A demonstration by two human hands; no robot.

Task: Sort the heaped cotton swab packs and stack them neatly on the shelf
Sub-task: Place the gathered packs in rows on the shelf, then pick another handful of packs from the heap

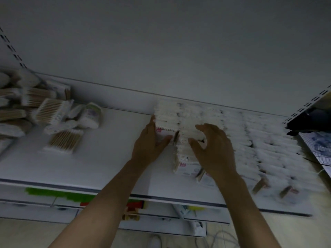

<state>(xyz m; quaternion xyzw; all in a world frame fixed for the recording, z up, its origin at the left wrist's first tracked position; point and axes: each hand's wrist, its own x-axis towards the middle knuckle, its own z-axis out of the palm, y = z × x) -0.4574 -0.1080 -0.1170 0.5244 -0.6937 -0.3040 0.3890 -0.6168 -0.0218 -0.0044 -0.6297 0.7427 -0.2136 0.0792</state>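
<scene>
**A:** Where's the unsorted stock?

**B:** Far to your left. The heap (35, 111) of swab packs lies jumbled at the left end of the shelf (100, 167). One loose pack (63, 142) lies flat just in front of it, its sticks pointing roughly away from you.

**A:** And the hands?

**B:** Your left hand (150, 142) grips the front pack (165, 130) of the leftmost row, thumb across its face and fingers along its left side. Your right hand (213, 145) is spread open, fingers loosely bent, over the next row. The blur hides whether it touches.

**A:** The stacked rows?

**B:** The rows (268, 149) continue from your hands to the shelf's right end, each running front to back.

**A:** Which hand fetches next?

**B:** The left, I'd judge. The heap lies well apart to its left across bare shelf, and that hand is the nearer one. You'd have to let go of the front pack first.
</scene>
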